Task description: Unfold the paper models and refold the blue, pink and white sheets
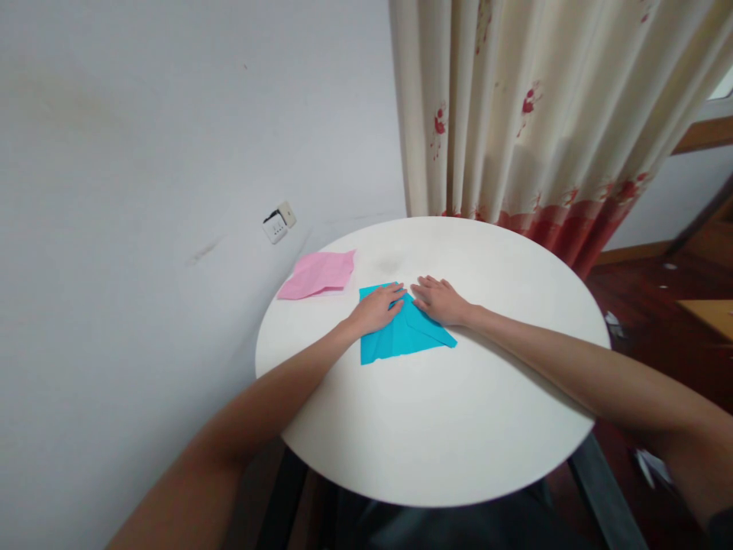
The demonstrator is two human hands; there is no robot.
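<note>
A sheet of blue paper (395,336) lies on the round white table (435,428), its upper right corner folded over into a slanted edge. My left hand (378,307) rests flat on the upper left part of the sheet, fingers stretched toward the fold. On the slanted right edge lies my right hand (440,299), palm down with its fingers spread. The fingertips of both hands come close to each other near the top of the fold. Parts of the paper are hidden beneath the hands.
Pink paper (321,273) lies at the table's far left edge, near the wall with a socket (275,228). A cream curtain (515,114) with red flowers hangs behind the table. Dark red floor (647,305) shows at the right, with small scraps on it.
</note>
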